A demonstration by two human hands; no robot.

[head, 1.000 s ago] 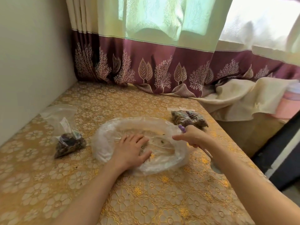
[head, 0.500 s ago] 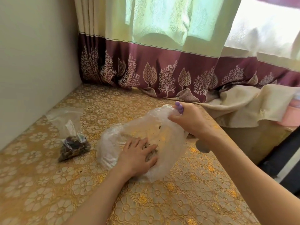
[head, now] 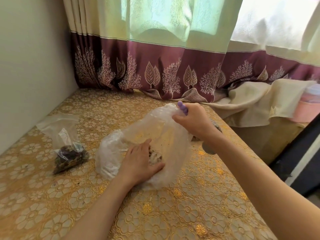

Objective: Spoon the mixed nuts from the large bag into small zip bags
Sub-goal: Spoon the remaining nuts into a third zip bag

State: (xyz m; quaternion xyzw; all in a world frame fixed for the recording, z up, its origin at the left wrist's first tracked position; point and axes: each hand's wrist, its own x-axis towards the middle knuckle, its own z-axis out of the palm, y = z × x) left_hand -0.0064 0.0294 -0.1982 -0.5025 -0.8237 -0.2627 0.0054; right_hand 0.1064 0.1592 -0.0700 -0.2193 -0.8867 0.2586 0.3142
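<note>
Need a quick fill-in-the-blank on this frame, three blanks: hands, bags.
1. The right hand lifts the large bag by its ____ edge.
2. The left hand presses the bag's ____ end against the table.
3. The small zip bag of nuts lies to the person's ____ of the large bag.

Missing: top; lower; left

Right hand (head: 194,121) lifts the large bag's (head: 161,135) edge; left hand (head: 140,163) presses its base.

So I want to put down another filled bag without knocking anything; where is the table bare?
Free: the near table between the forearms, and the far stretch between the curtain and the large bag. Crowded: the middle, where the left hand and right hand work the bag, and the left edge with the small zip bag.
</note>
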